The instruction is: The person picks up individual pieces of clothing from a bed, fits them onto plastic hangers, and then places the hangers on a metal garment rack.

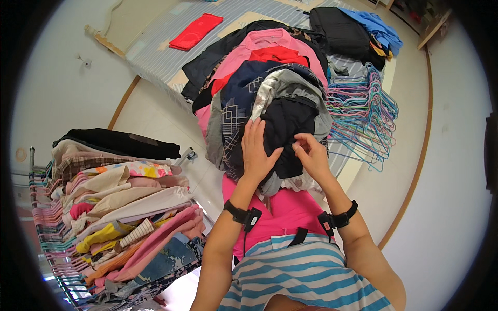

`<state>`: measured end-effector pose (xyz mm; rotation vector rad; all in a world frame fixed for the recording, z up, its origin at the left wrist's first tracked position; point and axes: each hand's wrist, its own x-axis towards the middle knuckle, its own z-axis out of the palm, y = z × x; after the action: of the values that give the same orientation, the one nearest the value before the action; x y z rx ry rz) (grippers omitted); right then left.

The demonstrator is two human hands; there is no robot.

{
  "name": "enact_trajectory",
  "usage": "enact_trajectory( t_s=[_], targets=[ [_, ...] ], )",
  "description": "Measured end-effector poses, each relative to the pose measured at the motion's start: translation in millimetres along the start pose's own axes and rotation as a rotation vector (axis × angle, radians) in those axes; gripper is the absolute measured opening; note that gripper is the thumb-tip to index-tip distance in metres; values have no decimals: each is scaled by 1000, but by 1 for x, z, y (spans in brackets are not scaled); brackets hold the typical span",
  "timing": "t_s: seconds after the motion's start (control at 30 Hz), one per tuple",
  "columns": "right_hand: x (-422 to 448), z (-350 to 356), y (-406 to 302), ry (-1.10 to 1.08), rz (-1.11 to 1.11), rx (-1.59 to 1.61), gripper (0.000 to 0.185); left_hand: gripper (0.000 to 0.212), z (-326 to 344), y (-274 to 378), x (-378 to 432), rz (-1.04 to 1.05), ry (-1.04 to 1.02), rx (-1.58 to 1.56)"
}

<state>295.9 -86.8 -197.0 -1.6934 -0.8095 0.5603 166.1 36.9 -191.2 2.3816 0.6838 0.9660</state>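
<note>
A black garment (290, 120) lies on top of a heap of clothes in front of me. My left hand (258, 149) rests on its left part with the fingers extended and the thumb apart. On its right part is my right hand (311, 153), fingers curled; whether they pinch the cloth is not clear. Under and around it are a grey garment (323, 114), a navy patterned cloth (239, 93), a red garment (278, 55) and a pink collared shirt (233, 62).
Left stands a rack of hanging clothes (132, 194). Many plastic hangers (362, 105) lie right of the heap on the striped bed (155, 58). Farther back are a folded red cloth (196, 32), a black bag (338, 31) and a blue garment (375, 27).
</note>
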Motion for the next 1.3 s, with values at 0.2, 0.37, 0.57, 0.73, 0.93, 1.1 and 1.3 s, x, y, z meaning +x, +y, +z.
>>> enact_trajectory(
  t_s=[0.2,0.37,0.57,0.73,0.93,1.1,1.3],
  targets=[
    [11,3,36,120,113,104,51,58,23,-2,-13,-99,-139,-63],
    [12,0,15,198,488,627,58,51,3,32,-41,54,-336,-177],
    [0,-10,19,142,449,801,35,34,-11,46,-59,33,-458,-407],
    [-8,-15,12,90,494,747,34,34,-23,45,-32,-17,-99,-248],
    [-16,-14,29,-57,401,806,36,33,0,36,-34,-8,-131,-153],
    [-22,-28,12,-112,378,552,25,23,-13,28,-46,-226,-109,-267],
    [-25,-22,1,-13,335,508,41,14,-51,31,-32,-274,206,-467]
  ],
)
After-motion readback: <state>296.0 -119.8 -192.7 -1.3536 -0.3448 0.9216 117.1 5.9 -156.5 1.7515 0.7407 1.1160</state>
